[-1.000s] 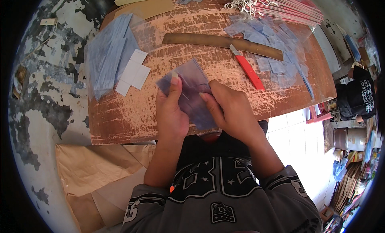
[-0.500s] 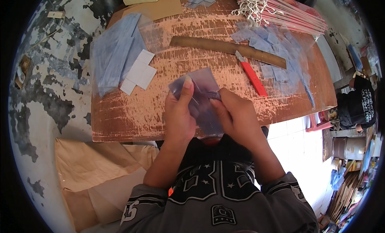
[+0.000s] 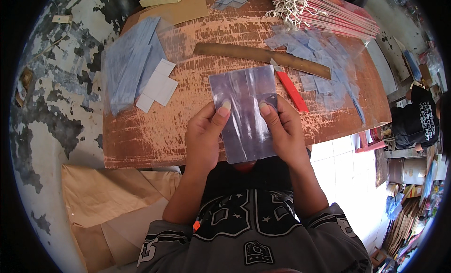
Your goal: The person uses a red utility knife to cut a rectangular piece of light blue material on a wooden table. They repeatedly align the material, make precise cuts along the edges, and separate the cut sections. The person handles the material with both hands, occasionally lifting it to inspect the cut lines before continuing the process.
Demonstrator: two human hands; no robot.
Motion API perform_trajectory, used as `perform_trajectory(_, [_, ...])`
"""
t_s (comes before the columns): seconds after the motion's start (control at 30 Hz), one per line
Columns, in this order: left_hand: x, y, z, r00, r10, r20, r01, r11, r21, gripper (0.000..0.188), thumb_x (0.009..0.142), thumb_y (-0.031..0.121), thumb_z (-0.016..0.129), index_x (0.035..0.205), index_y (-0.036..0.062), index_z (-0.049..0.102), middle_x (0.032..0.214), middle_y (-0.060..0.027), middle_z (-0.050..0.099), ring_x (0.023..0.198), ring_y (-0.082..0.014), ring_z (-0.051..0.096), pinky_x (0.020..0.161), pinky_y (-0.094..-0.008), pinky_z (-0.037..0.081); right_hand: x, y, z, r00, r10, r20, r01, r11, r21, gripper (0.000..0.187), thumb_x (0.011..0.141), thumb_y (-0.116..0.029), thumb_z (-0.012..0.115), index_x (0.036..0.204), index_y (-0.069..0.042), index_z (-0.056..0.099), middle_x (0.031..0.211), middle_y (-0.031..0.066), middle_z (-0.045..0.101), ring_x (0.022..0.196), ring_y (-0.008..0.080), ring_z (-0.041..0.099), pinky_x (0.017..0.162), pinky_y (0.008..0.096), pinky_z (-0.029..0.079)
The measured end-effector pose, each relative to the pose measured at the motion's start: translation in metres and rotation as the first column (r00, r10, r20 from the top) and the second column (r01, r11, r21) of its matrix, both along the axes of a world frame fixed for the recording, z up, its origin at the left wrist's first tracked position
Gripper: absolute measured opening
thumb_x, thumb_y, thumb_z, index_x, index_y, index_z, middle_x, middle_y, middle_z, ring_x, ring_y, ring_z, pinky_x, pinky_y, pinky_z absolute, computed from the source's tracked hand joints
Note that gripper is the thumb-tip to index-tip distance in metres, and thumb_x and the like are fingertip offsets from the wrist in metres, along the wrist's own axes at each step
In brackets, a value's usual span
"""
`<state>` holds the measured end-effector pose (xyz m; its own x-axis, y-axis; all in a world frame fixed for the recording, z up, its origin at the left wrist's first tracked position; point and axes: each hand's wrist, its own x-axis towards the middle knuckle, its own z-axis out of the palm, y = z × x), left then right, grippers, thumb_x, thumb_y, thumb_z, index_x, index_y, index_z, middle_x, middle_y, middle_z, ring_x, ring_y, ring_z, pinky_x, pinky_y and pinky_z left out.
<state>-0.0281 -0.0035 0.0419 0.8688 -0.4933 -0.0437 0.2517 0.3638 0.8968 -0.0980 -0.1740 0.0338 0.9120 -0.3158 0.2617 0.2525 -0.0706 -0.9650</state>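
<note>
Both hands hold a glossy, see-through plastic sheet upright over the table's near edge. My left hand pinches its left side, thumb on the front face. My right hand grips the right side the same way, its thumb beside a small fold in the plastic. Fingers behind the sheet are mostly hidden. Just beyond its upper right corner lies a red-handled cutter knife with its blade out. Past it a long brown ruler-like strip rests slantwise on the worn table.
Left on the table are a pile of clear plastic strips and a white paper cutout. Cut plastic pieces lie scattered at right. White-stringed rods fill the far right. Brown paper hangs below left. Another person is at far right.
The plastic sheet was bent and tilted between my hands; now it is spread flatter and faces me. My right hand has moved from its middle to the right edge.
</note>
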Motion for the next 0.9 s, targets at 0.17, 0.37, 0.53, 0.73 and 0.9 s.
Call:
perform_trajectory(0.17, [-0.007, -0.007, -0.001, 0.988, 0.056, 0.141, -0.062, 0.997, 0.036, 0.033, 0.113, 0.025, 0.056, 0.131, -0.0013, 0.062, 0.113, -0.0024, 0.069, 0.100, -0.0049, 0.060, 0.091, -0.0233, 0.049, 0.000, 0.003, -0.004, 0.998, 0.038, -0.041, -0.034, 0.995, 0.092, 0.030, 0.113, -0.026, 0.055, 0.122, 0.000, 0.065, 0.096, 0.0007, 0.065, 0.089, 0.0071, 0.055, 0.080, 0.0259, 0.047])
perform_trajectory(0.37, [-0.005, -0.019, -0.004, 0.990, 0.137, 0.031, -0.137, 0.991, -0.004, 0.034, 0.114, 0.030, 0.052, 0.128, 0.0003, 0.062, 0.111, 0.0001, 0.068, 0.101, -0.0043, 0.060, 0.090, -0.0222, 0.049, -0.002, 0.009, -0.002, 0.995, -0.066, -0.072, 0.061, 0.996, -0.069, 0.025, 0.112, -0.023, 0.056, 0.116, 0.001, 0.064, 0.083, 0.0021, 0.064, 0.077, 0.0083, 0.054, 0.070, 0.0279, 0.046])
perform_trajectory(0.53, [0.005, -0.009, -0.008, 0.988, 0.104, 0.114, -0.121, 0.982, 0.147, 0.033, 0.115, 0.032, 0.050, 0.120, 0.0019, 0.064, 0.100, 0.0041, 0.062, 0.088, -0.0025, 0.051, 0.081, -0.0207, 0.045, 0.000, 0.014, -0.014, 0.988, -0.147, -0.044, 0.142, 0.985, -0.095, 0.023, 0.111, -0.020, 0.057, 0.113, 0.002, 0.063, 0.078, 0.0038, 0.062, 0.073, 0.0091, 0.053, 0.067, 0.0283, 0.045])
perform_trajectory(0.73, [0.007, -0.008, -0.019, 0.973, 0.071, 0.219, -0.111, 0.979, 0.174, 0.028, 0.113, 0.027, 0.055, 0.119, 0.0016, 0.065, 0.098, 0.0044, 0.060, 0.088, -0.0029, 0.048, 0.080, -0.0207, 0.043, -0.002, 0.023, -0.020, 0.977, -0.210, 0.033, 0.212, 0.975, -0.071, 0.024, 0.112, -0.020, 0.055, 0.116, 0.002, 0.063, 0.089, 0.0028, 0.065, 0.079, 0.0078, 0.053, 0.070, 0.0269, 0.045])
perform_trajectory(0.9, [-0.005, -0.007, -0.019, 0.999, -0.013, 0.049, 0.016, 0.998, -0.062, 0.034, 0.109, 0.024, 0.061, 0.133, -0.0002, 0.057, 0.122, -0.0036, 0.064, 0.112, -0.0082, 0.058, 0.097, -0.0254, 0.047, 0.015, 0.007, -0.018, 0.963, -0.259, 0.068, 0.218, 0.906, 0.363, 0.030, 0.114, -0.024, 0.050, 0.128, 0.001, 0.061, 0.113, 0.0036, 0.069, 0.099, 0.0076, 0.060, 0.087, 0.0254, 0.049])
